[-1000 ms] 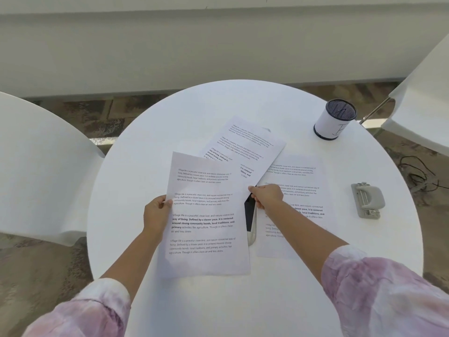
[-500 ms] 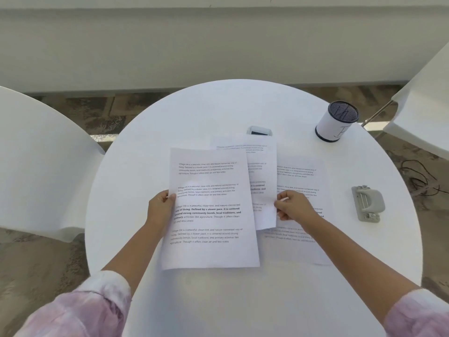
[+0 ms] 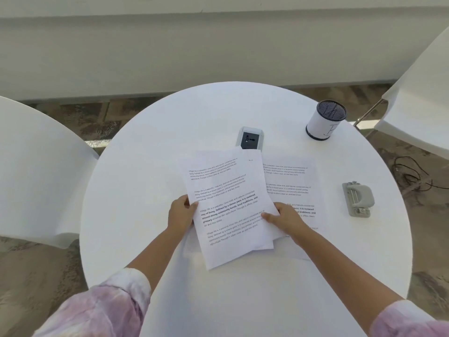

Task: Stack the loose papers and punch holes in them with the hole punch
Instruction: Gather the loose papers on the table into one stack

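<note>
Both of our hands grip the same printed sheets: our left hand [image 3: 181, 214] pinches the left edge of the held papers [image 3: 228, 210], thumb on top, and our right hand [image 3: 285, 218] clamps the right edge the same way, thumb pressed onto the page. We hold these sheets tilted, their top leaning to the right, and at least two pages show, since a second corner sticks out beneath the top one near our right wrist; how many there are in all we cannot tell. They hover low over the middle of the round white table [image 3: 145, 190], casting a soft shadow toward us. Another printed sheet [image 3: 291, 181] lies flat on the table just beside and partly under the held ones, on the right, with our right hand over its lower part. Well apart to the right, near the table's edge, sits the grey hole punch [image 3: 358, 199], untouched. Beyond the papers, toward the far side, a small grey-framed dark device [image 3: 250, 141] lies flat, its near edge just at the top of the held pages. Farther right stands a white cylindrical cup with a dark mesh top [image 3: 325, 120]. White chairs flank the table, one on the left [image 3: 36, 166] and one on the right [image 3: 420, 98], and our pink-and-white sleeves [image 3: 107, 310] show at the bottom.
</note>
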`<state>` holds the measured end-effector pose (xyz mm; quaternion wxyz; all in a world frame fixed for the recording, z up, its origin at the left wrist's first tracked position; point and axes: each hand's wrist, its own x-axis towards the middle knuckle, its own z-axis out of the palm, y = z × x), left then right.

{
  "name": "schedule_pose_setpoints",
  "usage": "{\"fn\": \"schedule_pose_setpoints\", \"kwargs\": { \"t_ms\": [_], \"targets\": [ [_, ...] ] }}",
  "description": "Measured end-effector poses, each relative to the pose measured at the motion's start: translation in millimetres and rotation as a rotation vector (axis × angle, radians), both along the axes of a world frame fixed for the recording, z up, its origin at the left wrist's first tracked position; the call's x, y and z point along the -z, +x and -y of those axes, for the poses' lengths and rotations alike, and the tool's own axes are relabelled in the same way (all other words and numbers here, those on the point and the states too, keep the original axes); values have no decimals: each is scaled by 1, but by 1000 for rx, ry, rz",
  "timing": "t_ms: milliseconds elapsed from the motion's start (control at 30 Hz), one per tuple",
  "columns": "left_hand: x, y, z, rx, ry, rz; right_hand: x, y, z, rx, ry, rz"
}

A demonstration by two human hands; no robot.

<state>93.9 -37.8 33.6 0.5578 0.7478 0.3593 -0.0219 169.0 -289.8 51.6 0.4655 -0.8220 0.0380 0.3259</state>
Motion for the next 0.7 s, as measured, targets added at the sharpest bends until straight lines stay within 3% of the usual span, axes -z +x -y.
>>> {"fn": "schedule_pose_setpoints", "kwargs": {
  "t_ms": [100,200,367,500,700],
  "targets": [
    [7,-1,-6,6,75,2,-3,0,3,42,81,-46],
    [3,-1,-7,-109,-24,-59,-4,3,13,90,195,-143],
    [-29,8,-4,-26,-605,5,-19,4,23,-29,315,-147],
    [-51,19,-1,48,-543,177,-36,8,19,-72,273,12],
    [-87,29,6,29,-463,422,-71,22,7,18,388,182]
  ]
}}
